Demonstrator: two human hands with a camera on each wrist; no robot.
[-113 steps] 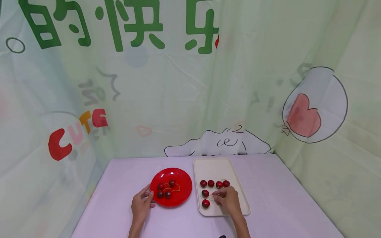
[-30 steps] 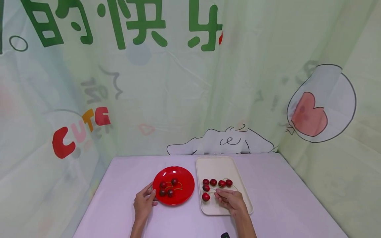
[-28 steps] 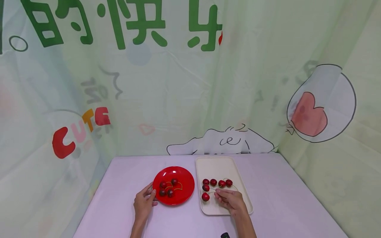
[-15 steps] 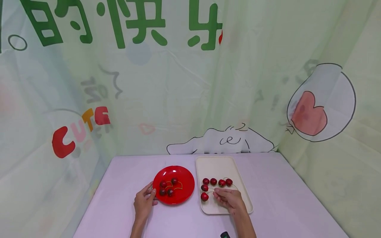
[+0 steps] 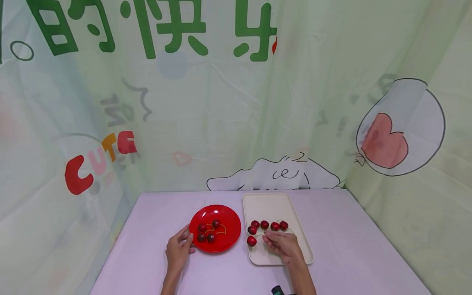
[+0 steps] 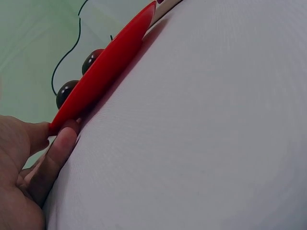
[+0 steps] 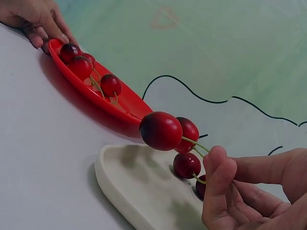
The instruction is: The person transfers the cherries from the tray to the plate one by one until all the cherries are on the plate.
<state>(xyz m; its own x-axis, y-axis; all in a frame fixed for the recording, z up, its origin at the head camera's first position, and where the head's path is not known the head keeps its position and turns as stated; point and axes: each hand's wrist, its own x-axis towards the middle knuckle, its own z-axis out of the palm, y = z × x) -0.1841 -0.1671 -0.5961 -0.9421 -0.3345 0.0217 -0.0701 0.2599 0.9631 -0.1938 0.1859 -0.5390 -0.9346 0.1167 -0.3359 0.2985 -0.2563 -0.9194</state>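
Observation:
My right hand point(image 5: 285, 246) pinches the thin stems of a pair of dark red cherries point(image 7: 160, 130) between thumb and fingertips. In the right wrist view the pair hangs in the air above the cream tray point(image 7: 117, 175), close to the red plate point(image 7: 127, 109). My left hand point(image 5: 178, 250) grips the near left rim of that plate, thumb on top and fingers underneath, as the left wrist view also shows. Several cherries point(image 5: 211, 237) with joined green stems lie on the plate. More cherries point(image 5: 274, 226) lie in a row across the middle of the tray.
Plate and tray stand side by side on a table with a pale lilac cover point(image 5: 350, 246). A printed curtain point(image 5: 221, 123) surrounds the table at the back and sides. A small black object point(image 5: 277, 290) shows by my right forearm.
The right hand has lifted the pinched cherries and drifted slightly left and up, bringing them over the tray's left edge. The left hand keeps its hold on the plate.

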